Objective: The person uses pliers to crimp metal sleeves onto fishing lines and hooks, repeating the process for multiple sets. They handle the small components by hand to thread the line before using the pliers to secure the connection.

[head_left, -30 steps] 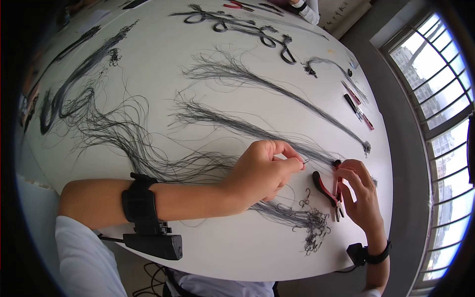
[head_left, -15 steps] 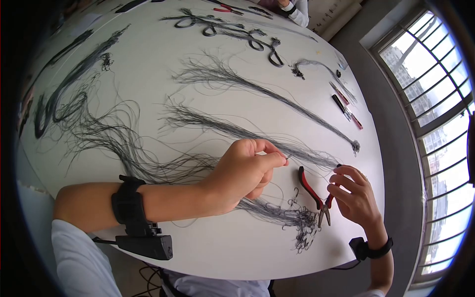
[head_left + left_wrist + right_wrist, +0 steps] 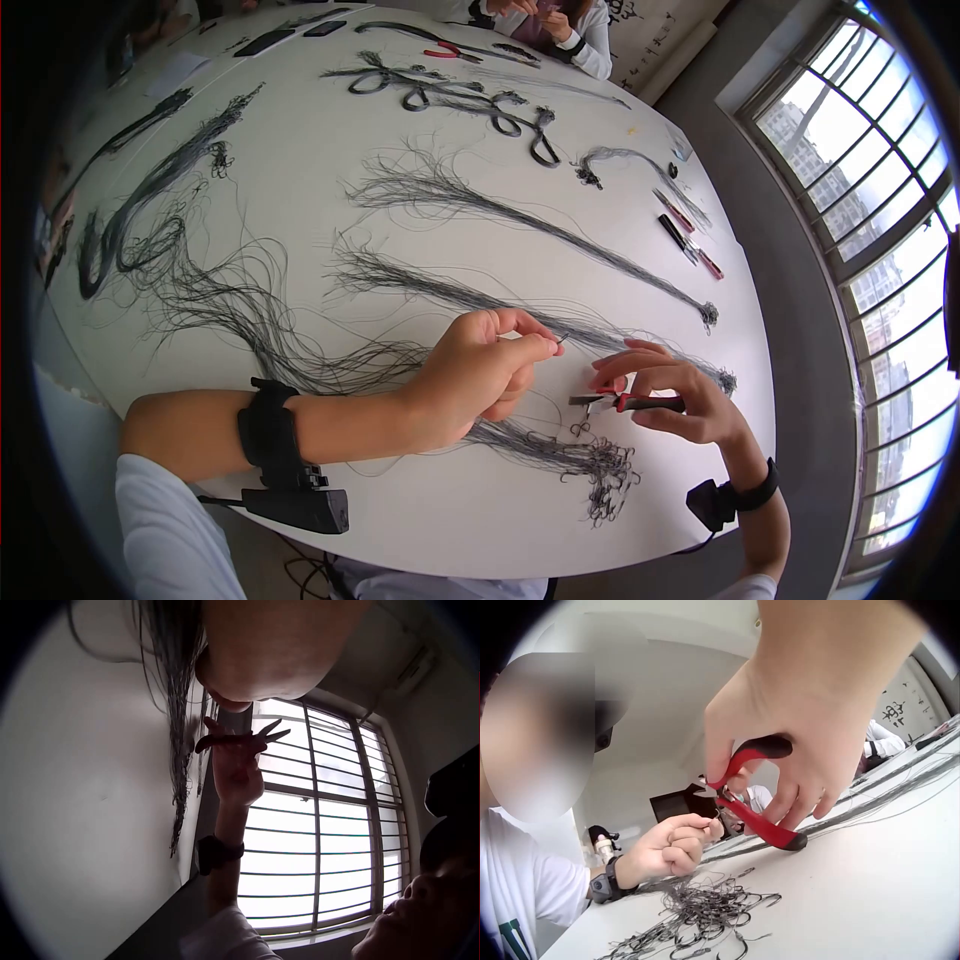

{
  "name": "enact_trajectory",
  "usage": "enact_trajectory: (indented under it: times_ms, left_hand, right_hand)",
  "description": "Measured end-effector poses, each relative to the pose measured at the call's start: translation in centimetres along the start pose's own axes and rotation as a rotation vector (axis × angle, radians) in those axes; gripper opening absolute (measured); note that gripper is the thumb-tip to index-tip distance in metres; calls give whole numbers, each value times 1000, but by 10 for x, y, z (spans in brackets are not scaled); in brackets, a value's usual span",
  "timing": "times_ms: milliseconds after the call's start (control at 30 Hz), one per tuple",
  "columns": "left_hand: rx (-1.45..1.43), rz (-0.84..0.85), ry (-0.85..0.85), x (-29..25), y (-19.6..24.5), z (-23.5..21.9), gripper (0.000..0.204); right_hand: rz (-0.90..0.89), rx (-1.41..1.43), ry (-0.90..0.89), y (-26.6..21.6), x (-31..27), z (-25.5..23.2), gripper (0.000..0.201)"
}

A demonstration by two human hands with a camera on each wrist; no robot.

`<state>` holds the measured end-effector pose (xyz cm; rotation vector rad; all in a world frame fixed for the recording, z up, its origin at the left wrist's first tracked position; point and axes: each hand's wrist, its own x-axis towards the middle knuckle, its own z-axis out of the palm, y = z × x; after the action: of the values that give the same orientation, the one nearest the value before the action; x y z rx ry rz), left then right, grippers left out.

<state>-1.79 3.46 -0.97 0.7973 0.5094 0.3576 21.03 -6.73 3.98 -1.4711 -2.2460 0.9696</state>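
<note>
My left hand (image 3: 470, 378) pinches a small thin hook (image 3: 561, 341) between thumb and forefinger. To its right, my right hand (image 3: 690, 392) holds red-and-black pliers (image 3: 640, 402), their jaws parted and pointing left toward the left hand. The right wrist view shows the pliers' handles (image 3: 759, 824) spread, with the right hand (image 3: 802, 727) around them and the left hand (image 3: 673, 846) beyond. Below the hands lies a bundle of dark lines ending in a tangle of hooks (image 3: 607, 470). In the left wrist view the pliers (image 3: 232, 740) stand clear of the lines.
Two more line bundles (image 3: 590, 245) (image 3: 440, 287) stretch across the white table (image 3: 400, 520). Coiled bundles (image 3: 505, 115) lie farther back, with cutters (image 3: 450, 52) beyond them. Pens or tools (image 3: 690, 240) are at the right. Another person's hands (image 3: 535, 10) show at the far edge.
My right hand has taken up the pliers from the table, and their jaws have swung from pointing toward me to pointing left. The left hand keeps its pinch on the hook.
</note>
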Motion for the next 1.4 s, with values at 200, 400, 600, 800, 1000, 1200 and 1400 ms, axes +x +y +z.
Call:
enact_trajectory:
  times_ms: [200, 400, 600, 800, 1000, 1200, 1400]
  left_hand:
    - [10, -8, 51, 2, 4, 0, 12]
    - [53, -2, 120, 5, 3, 1, 11]
    - [55, -28, 152, 7, 4, 4, 11]
    - [57, -47, 164, 9, 3, 6, 10]
    - [67, -21, 152, 9, 2, 5, 9]
    - [102, -55, 181, 7, 4, 11, 9]
    - [137, -17, 128, 5, 5, 15, 9]
  right_hand:
    - [43, 390, 349, 11, 12, 15, 15]
    - [15, -187, 619, 9, 28, 39, 16]
    - [-85, -235, 636, 19, 30, 40, 16]
    - [-93, -362, 663, 19, 28, 41, 27]
    - [-125, -270, 754, 19, 31, 46, 37]
    - [-142, -302, 620, 23, 25, 44, 35]
    - [11, 34, 574, 18, 24, 42, 25]
